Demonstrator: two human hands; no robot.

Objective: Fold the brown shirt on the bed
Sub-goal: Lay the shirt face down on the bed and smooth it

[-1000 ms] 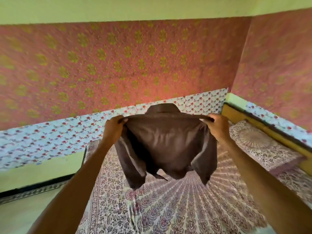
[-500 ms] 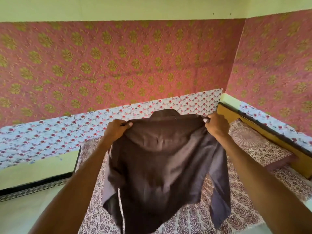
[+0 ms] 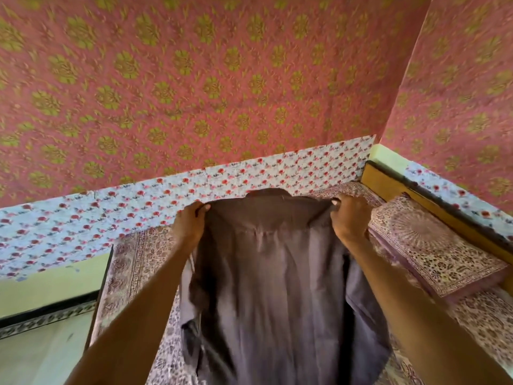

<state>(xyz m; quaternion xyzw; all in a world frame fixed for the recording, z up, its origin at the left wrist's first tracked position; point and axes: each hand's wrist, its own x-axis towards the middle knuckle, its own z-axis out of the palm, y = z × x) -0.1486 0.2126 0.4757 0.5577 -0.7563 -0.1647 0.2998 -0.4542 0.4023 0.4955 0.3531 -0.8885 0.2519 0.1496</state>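
The brown shirt (image 3: 274,273) hangs spread out in front of me, back side toward me, its collar at the top and its hem below the frame's bottom edge. My left hand (image 3: 190,223) pinches its left shoulder. My right hand (image 3: 348,218) pinches its right shoulder. Both sleeves droop at the sides. The shirt is held over the bed (image 3: 130,268), which is covered by a patterned purple-and-cream sheet. Whether the shirt's lower part touches the bed is hidden.
A patterned pillow (image 3: 433,245) lies at the right by the yellow wooden headboard (image 3: 388,182). Pink floral walls meet at the far right corner. The bed's left edge borders a pale green floor strip (image 3: 41,351).
The shirt has dropped and spread open from a bunched, lifted state. My hands have moved down and farther apart, and my view has tilted downward.
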